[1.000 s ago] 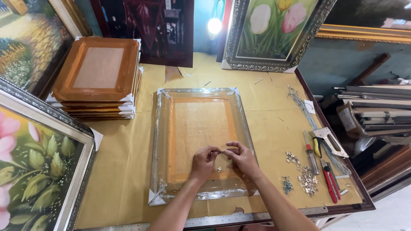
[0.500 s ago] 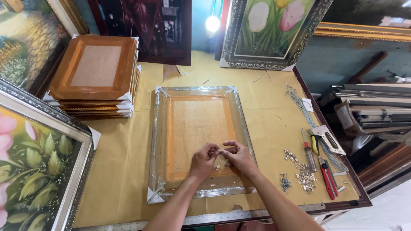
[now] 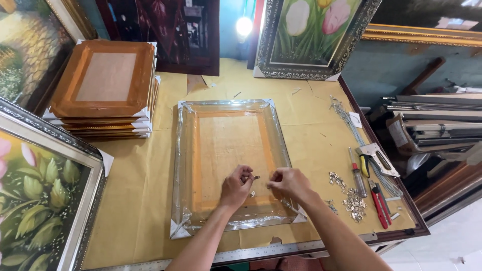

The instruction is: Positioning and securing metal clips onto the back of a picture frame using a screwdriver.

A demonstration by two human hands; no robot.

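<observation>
The hands have eased slightly apart since the earlier frame, and the view has tipped down a touch. Left hand [image 3: 236, 186] pinches a small metal fitting [image 3: 255, 177] at its fingertips; right hand [image 3: 288, 183] is curled, fingers bunched, and I can't tell what it grips. Both hover over the lower middle of the plastic-wrapped frame [image 3: 228, 165], lying face down in the centre of the worktop [image 3: 140, 200]. It looks like hardware is being seated on the backing; the next move would call for steady alignment there. More loose fittings [image 3: 351, 200] lie to the right by a red-handled screwdriver [image 3: 357, 175] and a staple gun [image 3: 374, 155]. At the far left sits a stack of brown frames [image 3: 103, 90] with white corner protectors.
</observation>
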